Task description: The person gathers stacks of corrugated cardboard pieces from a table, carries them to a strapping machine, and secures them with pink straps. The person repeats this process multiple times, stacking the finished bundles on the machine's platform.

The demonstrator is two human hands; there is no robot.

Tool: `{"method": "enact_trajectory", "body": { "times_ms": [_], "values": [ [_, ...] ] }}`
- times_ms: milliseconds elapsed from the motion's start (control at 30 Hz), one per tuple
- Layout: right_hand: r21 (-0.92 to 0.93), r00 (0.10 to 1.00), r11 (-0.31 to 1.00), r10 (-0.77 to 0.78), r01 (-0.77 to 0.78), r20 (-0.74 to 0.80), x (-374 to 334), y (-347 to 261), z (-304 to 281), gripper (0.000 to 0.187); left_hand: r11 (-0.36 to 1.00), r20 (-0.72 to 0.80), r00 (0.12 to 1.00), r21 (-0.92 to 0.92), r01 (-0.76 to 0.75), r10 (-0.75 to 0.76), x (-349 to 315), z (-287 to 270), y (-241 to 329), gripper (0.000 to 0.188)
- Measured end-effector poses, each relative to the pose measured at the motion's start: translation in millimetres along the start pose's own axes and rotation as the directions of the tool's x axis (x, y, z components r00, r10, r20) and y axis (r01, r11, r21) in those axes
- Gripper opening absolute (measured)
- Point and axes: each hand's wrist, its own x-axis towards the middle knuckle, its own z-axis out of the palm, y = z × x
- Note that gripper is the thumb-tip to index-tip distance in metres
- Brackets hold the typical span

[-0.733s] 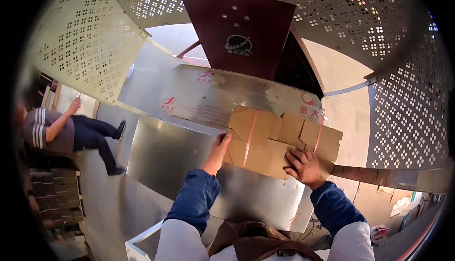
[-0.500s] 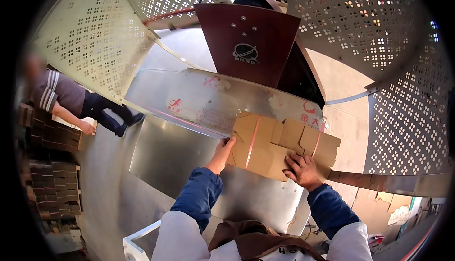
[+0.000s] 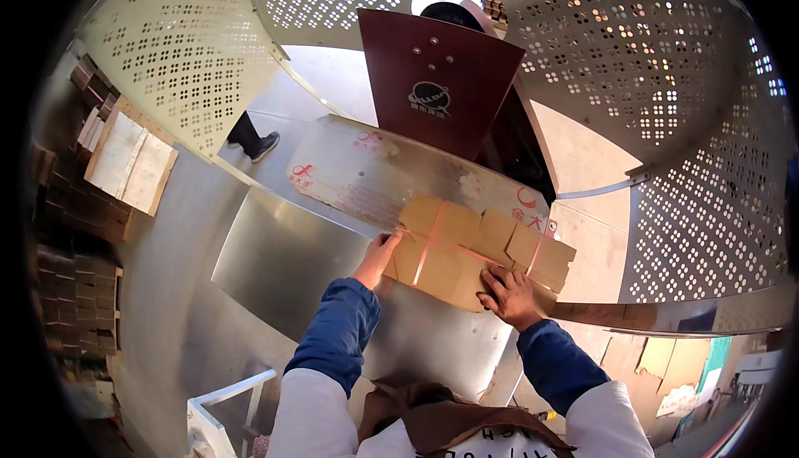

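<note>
Basically, the left hand [image 3: 376,260] pinches the strapped cardboard bundle [image 3: 454,265] by its left edge, while the right hand [image 3: 511,298] rests slightly spread fingers on top.

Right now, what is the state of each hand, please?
Left hand: holding the cardboard bundle at its left edge.
Right hand: resting on it; whether gripping, cannot tell.

A cream perforated metal panel [image 3: 179,50] curves across the upper left of the frame; a grey perforated metal panel [image 3: 707,208] fills the right. Beside the cream one shows another person's dark-trousered leg [image 3: 244,135]. Stacked brown cardboard [image 3: 79,300] lines the left edge, below a pale rectangular board [image 3: 131,157]. A white angular metal frame [image 3: 210,425] stands lower left, torn brown cardboard sheets [image 3: 674,366] lower right.
</note>
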Motion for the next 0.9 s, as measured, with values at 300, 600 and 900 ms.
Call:
{"method": "enact_trajectory", "body": {
  "times_ms": [300, 600, 900],
  "values": [
    [0.029, 1.000, 0.999, -0.014, 0.014, -0.003, 5, 7, 3, 0.052, 1.000, -0.007, 1.000, 0.011, 0.012, -0.011, 2, -1, 0, 0.052],
    [0.030, 1.000, 0.999, -0.024, 0.024, -0.003, 7, 7, 7, 0.053, 0.996, -0.010, 0.997, 0.060, -0.073, 0.074, 2, -3, -2, 0.058],
    [0.074, 0.999, 0.997, -0.001, 0.005, -0.050, 6, 8, 8, 0.052, 0.988, 0.031, 0.998, 0.146, -0.058, 0.054, 5, 0, 8, 0.062]
  ]
}}
